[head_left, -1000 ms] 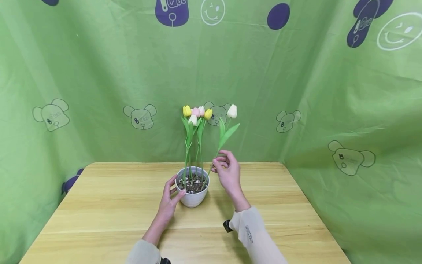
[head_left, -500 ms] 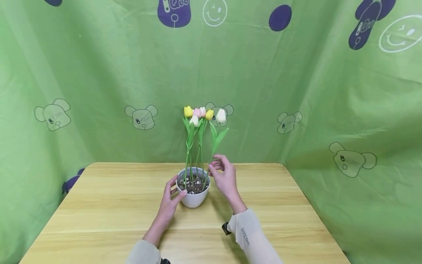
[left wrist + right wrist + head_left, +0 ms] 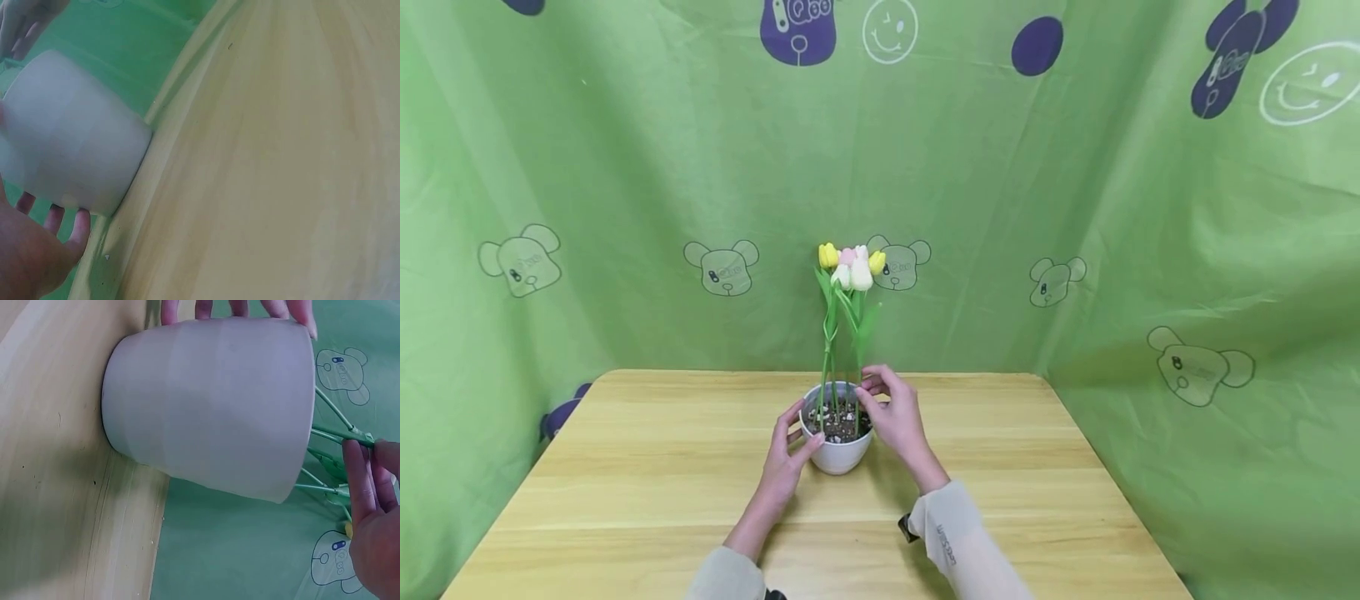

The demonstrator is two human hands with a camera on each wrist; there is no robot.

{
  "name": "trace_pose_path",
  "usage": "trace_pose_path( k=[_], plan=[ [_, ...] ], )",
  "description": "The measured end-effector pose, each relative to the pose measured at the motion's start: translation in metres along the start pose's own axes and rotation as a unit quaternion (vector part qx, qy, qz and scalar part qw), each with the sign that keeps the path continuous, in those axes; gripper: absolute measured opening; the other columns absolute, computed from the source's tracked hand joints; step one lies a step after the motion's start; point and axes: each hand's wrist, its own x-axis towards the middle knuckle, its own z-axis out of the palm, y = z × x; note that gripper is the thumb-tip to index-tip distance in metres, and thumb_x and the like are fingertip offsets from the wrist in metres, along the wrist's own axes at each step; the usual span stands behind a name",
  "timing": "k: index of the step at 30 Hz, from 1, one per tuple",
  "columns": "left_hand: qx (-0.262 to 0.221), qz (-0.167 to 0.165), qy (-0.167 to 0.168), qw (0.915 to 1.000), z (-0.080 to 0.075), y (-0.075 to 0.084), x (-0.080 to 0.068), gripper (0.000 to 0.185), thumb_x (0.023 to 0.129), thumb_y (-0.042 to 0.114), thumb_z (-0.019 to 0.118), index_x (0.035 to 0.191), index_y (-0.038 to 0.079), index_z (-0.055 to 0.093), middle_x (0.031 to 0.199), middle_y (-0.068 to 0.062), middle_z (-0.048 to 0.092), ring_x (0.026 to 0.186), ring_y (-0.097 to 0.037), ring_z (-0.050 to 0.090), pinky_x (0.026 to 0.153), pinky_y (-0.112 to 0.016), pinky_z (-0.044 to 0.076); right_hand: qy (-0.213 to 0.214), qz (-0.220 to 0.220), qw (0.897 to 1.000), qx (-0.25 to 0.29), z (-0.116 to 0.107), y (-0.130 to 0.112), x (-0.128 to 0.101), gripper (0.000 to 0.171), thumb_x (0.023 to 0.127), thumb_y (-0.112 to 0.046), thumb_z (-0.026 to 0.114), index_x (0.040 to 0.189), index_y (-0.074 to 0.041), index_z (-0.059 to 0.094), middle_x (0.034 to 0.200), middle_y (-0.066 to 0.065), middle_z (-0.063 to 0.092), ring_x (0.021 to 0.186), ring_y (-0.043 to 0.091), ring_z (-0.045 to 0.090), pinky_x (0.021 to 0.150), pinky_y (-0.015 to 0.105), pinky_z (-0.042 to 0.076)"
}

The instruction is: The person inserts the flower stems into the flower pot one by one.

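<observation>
A white pot (image 3: 837, 451) filled with soil and pebbles stands mid-table, holding several artificial tulips (image 3: 850, 265) in yellow, pink and white. My left hand (image 3: 787, 454) cups the pot's left side, fingers curled round its wall (image 3: 69, 150). My right hand (image 3: 886, 408) pinches the green stem (image 3: 340, 430) of a white tulip (image 3: 861, 275) just above the pot's rim, the stem standing nearly upright among the others. In the right wrist view the pot (image 3: 212, 406) fills the frame, with the left hand's fingertips (image 3: 237, 307) showing over its far side.
The wooden table (image 3: 625, 475) has bare surface on all sides of the pot. A green printed cloth (image 3: 1075, 208) hangs behind and to both sides, close to the table's back edge.
My right hand has swung the white tulip leftwards from a slant to upright, bringing its bloom in among the other flowers and lowering towards the pot. The left hand stays on the pot.
</observation>
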Motion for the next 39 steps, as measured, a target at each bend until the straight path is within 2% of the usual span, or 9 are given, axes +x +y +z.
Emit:
trace_pose_path(
  k=[5, 10, 15, 18, 27, 39],
  plan=[
    [-0.002, 0.001, -0.001, 1.0, -0.001, 0.0, 0.0, 0.072, 0.097, 0.032, 0.07, 0.16, 0.028, 0.035, 0.162, -0.016, 0.033, 0.139, -0.046, 0.045, 0.109, -0.067, 0.045, 0.009, 0.002, 1.0, -0.021, 0.005, 0.006, 0.005, 0.026, 0.092, 0.004, 0.072, 0.117, 0.002, 0.067, 0.097, 0.018, 0.071, 0.087, 0.028, 0.069, 0.068, 0.022, 0.063],
    [-0.003, -0.01, -0.001, 0.9999, 0.0, -0.002, -0.001, 0.072, 0.096, 0.035, 0.071, 0.159, 0.032, 0.035, 0.163, -0.014, 0.032, 0.14, -0.045, 0.045, 0.11, -0.067, 0.045, 0.014, 0.01, 0.999, -0.043, 0.009, 0.01, 0.007, 0.027, 0.091, 0.002, 0.073, 0.117, 0.001, 0.067, 0.097, 0.015, 0.072, 0.087, 0.027, 0.069, 0.067, 0.021, 0.062],
    [0.0, 0.0, 0.002, 1.0, 0.002, -0.003, -0.001, 0.072, 0.097, 0.033, 0.071, 0.159, 0.028, 0.035, 0.162, -0.016, 0.033, 0.139, -0.046, 0.045, 0.109, -0.066, 0.045, 0.018, 0.018, 0.998, -0.055, 0.01, 0.012, 0.008, 0.028, 0.091, 0.001, 0.073, 0.118, 0.0, 0.068, 0.098, 0.014, 0.073, 0.088, 0.026, 0.07, 0.068, 0.021, 0.062],
    [0.003, 0.004, 0.001, 1.0, 0.002, -0.003, -0.001, 0.072, 0.097, 0.032, 0.07, 0.16, 0.027, 0.035, 0.162, -0.017, 0.033, 0.139, -0.046, 0.045, 0.108, -0.066, 0.046, 0.021, 0.027, 0.998, -0.053, 0.008, 0.013, 0.009, 0.028, 0.091, 0.001, 0.073, 0.119, 0.0, 0.068, 0.098, 0.014, 0.073, 0.088, 0.026, 0.07, 0.068, 0.021, 0.062],
    [0.005, -0.006, 0.004, 1.0, 0.0, -0.003, -0.002, 0.072, 0.096, 0.034, 0.072, 0.158, 0.034, 0.035, 0.163, -0.014, 0.033, 0.14, -0.044, 0.045, 0.11, -0.066, 0.045, 0.036, 0.023, 0.998, -0.044, 0.008, 0.017, 0.008, 0.027, 0.089, 0.004, 0.074, 0.116, 0.002, 0.07, 0.096, 0.016, 0.073, 0.087, 0.028, 0.07, 0.069, 0.021, 0.062],
    [0.007, 0.011, 0.005, 0.9999, 0.001, -0.001, -0.002, 0.071, 0.097, 0.031, 0.071, 0.159, 0.026, 0.037, 0.162, -0.018, 0.034, 0.137, -0.046, 0.047, 0.107, -0.066, 0.048, 0.038, 0.018, 0.997, -0.061, 0.01, 0.025, 0.008, 0.027, 0.089, 0.002, 0.076, 0.115, 0.004, 0.071, 0.097, 0.015, 0.074, 0.086, 0.025, 0.071, 0.074, 0.025, 0.063]
  ],
)
